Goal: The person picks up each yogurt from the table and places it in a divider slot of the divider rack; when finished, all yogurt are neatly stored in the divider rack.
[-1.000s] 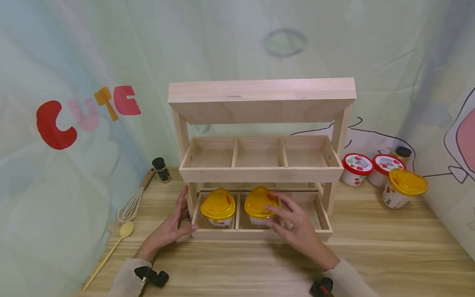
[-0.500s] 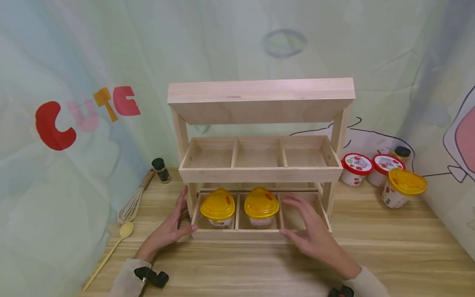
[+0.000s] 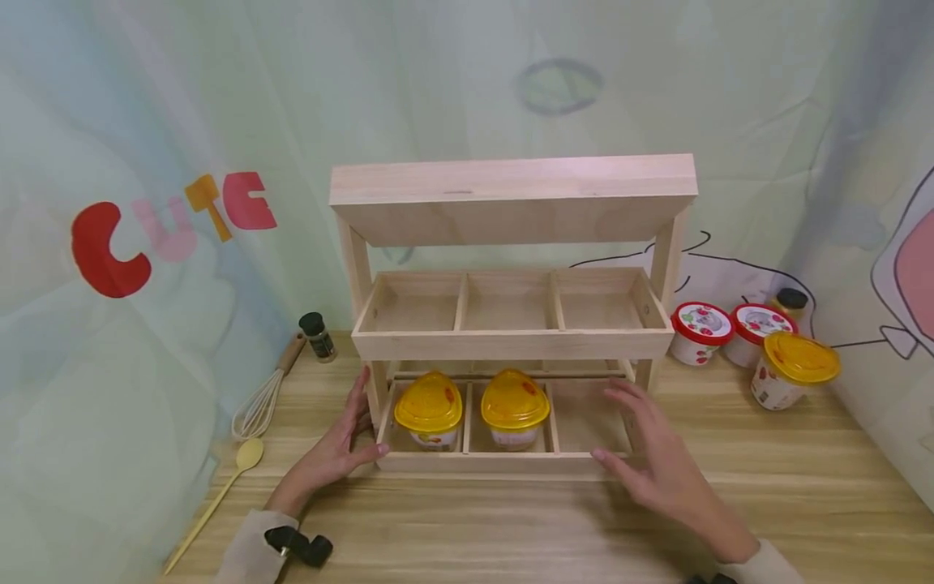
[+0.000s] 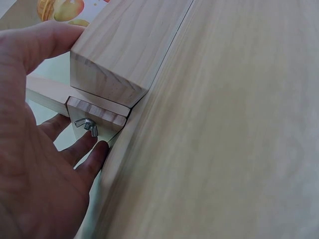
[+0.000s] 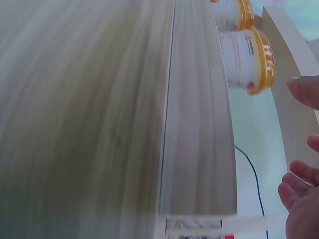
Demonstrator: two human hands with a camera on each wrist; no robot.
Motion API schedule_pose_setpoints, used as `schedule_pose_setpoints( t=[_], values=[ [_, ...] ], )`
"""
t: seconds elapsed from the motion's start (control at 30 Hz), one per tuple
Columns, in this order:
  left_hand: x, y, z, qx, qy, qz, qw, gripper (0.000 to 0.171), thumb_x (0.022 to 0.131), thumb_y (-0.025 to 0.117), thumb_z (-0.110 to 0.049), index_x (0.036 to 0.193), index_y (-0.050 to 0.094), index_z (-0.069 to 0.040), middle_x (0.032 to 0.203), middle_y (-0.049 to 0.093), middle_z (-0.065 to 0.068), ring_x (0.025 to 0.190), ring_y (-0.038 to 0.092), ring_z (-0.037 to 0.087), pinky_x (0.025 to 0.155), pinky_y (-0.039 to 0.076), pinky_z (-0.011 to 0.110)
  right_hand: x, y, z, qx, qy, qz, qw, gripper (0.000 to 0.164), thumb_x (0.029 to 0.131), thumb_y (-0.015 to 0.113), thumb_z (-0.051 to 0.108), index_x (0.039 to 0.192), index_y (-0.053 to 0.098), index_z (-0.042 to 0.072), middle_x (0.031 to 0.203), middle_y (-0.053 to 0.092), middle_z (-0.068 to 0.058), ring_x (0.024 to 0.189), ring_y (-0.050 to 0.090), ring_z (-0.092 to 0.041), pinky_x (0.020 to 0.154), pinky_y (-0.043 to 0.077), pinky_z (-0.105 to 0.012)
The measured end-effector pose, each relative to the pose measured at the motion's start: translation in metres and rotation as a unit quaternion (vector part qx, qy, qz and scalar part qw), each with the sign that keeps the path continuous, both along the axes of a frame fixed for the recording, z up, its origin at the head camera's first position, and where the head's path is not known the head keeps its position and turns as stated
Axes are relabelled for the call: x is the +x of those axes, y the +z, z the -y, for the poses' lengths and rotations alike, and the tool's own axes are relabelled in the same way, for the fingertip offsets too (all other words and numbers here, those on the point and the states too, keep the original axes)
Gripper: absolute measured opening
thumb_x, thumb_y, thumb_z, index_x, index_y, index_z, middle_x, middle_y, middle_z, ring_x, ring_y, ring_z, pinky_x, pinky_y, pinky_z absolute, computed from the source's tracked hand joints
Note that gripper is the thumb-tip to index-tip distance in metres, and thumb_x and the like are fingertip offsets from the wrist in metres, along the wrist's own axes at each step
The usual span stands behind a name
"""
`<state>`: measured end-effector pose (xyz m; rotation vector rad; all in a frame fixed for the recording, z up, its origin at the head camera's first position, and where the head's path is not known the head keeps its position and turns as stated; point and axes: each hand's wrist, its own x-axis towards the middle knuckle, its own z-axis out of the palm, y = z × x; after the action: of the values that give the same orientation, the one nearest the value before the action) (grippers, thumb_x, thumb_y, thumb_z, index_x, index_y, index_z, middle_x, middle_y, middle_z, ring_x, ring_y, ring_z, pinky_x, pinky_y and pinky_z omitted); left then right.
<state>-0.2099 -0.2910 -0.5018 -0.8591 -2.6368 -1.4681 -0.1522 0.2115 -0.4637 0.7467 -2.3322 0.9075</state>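
A two-tier wooden rack [image 3: 514, 346] with divided trays stands on the table. Two yellow-lidded tubs sit in its lower tray: a left tub [image 3: 428, 404] and a middle tub [image 3: 515, 401]. My left hand [image 3: 332, 446] grips the rack's lower left corner, thumb on the tray front and fingers along the side. Close up in the left wrist view, the fingers lie near a wing nut [image 4: 87, 124]. My right hand [image 3: 664, 462] is spread at the right end of the lower tray, holding nothing. In the right wrist view the tubs [image 5: 246, 59] stand apart from the right hand [image 5: 304, 199].
To the right stand two red-lidded tubs [image 3: 702, 332], another yellow-lidded tub [image 3: 795, 371] and a black-capped jar [image 3: 790, 303]. Left of the rack are a small black-capped bottle [image 3: 317, 335], a whisk [image 3: 259, 401] and a yellow spoon [image 3: 219, 496]. A printed curtain [image 3: 467, 81] hangs behind.
My right hand has let go of the middle tub and moved right across the lower tray to its right end. The left hand and both tubs have stayed put.
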Motion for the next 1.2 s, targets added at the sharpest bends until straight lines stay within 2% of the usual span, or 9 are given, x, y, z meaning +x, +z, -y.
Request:
schedule_pose_setpoints(
  t=[0.2,0.33,0.47,0.63,0.8,1.0,1.1,1.2],
  values=[
    [0.000,0.000,0.000,0.003,-0.002,0.000,1.0000,0.123,0.094,0.079,-0.010,0.172,-0.016,-0.024,0.170,0.021,0.042,0.148,0.039,0.066,0.115,0.035,0.016,0.002,0.004,-0.017,-0.018,-0.031,-0.011,0.999,0.083,0.076,0.091,0.008,0.151,0.056,0.007,0.156,0.055,-0.023,0.147,0.049,-0.030,0.125,0.022,-0.008],
    [0.000,0.000,0.001,0.005,-0.005,-0.003,1.0000,0.123,0.094,0.078,-0.009,0.172,-0.016,-0.023,0.170,0.020,0.043,0.148,0.039,0.067,0.115,0.035,0.015,0.000,0.007,-0.024,-0.033,-0.040,-0.025,0.998,0.080,0.075,0.090,0.004,0.147,0.058,0.001,0.152,0.057,-0.025,0.147,0.048,-0.020,0.124,0.024,-0.008],
    [0.000,-0.001,0.002,0.006,-0.007,-0.007,0.9999,0.124,0.094,0.078,-0.008,0.172,-0.017,-0.022,0.170,0.020,0.043,0.148,0.039,0.068,0.114,0.034,0.014,-0.001,0.008,-0.029,-0.046,-0.046,-0.034,0.997,0.078,0.073,0.090,0.003,0.145,0.058,-0.004,0.148,0.060,-0.025,0.142,0.049,-0.009,0.119,0.030,-0.007],
    [0.000,-0.002,0.001,0.020,-0.020,-0.011,0.9995,0.123,0.094,0.077,-0.005,0.172,-0.017,-0.020,0.166,0.023,0.045,0.146,0.039,0.069,0.114,0.035,0.012,-0.003,0.006,-0.037,-0.044,-0.065,-0.047,0.996,0.078,0.071,0.089,0.002,0.143,0.059,-0.005,0.140,0.064,-0.023,0.130,0.052,-0.009,0.107,0.036,-0.009],
    [-0.001,-0.002,0.001,0.025,-0.025,-0.014,0.9993,0.123,0.094,0.076,-0.004,0.172,-0.017,-0.020,0.165,0.024,0.046,0.145,0.039,0.069,0.113,0.036,0.011,-0.007,0.001,-0.046,-0.046,-0.095,-0.031,0.994,0.077,0.075,0.087,0.002,0.145,0.056,-0.006,0.139,0.063,-0.024,0.125,0.052,-0.014,0.104,0.036,-0.009],
    [-0.001,-0.002,0.001,0.025,-0.025,-0.019,0.9992,0.123,0.094,0.077,-0.003,0.172,-0.017,-0.019,0.166,0.024,0.046,0.145,0.039,0.067,0.113,0.037,0.012,-0.012,-0.003,-0.056,-0.061,-0.113,-0.029,0.991,0.079,0.075,0.087,0.000,0.147,0.055,-0.004,0.140,0.062,-0.025,0.129,0.047,0.001,0.104,0.032,-0.004],
    [-0.001,-0.002,0.001,0.026,-0.026,-0.017,0.9992,0.123,0.094,0.077,-0.003,0.172,-0.017,-0.019,0.166,0.023,0.046,0.146,0.038,0.067,0.113,0.037,0.012,-0.014,-0.003,-0.061,-0.063,-0.117,-0.037,0.990,0.081,0.074,0.086,-0.001,0.148,0.054,-0.006,0.142,0.061,-0.027,0.132,0.047,-0.004,0.106,0.029,-0.004],
    [-0.001,-0.003,0.001,0.027,-0.026,-0.016,0.9992,0.123,0.094,0.077,-0.003,0.172,-0.017,-0.019,0.167,0.021,0.046,0.146,0.037,0.067,0.113,0.038,0.012,-0.014,-0.001,-0.064,-0.063,-0.123,-0.044,0.989,0.083,0.073,0.086,-0.003,0.149,0.053,-0.007,0.143,0.060,-0.030,0.130,0.050,-0.020,0.107,0.028,-0.004]
  ],
)
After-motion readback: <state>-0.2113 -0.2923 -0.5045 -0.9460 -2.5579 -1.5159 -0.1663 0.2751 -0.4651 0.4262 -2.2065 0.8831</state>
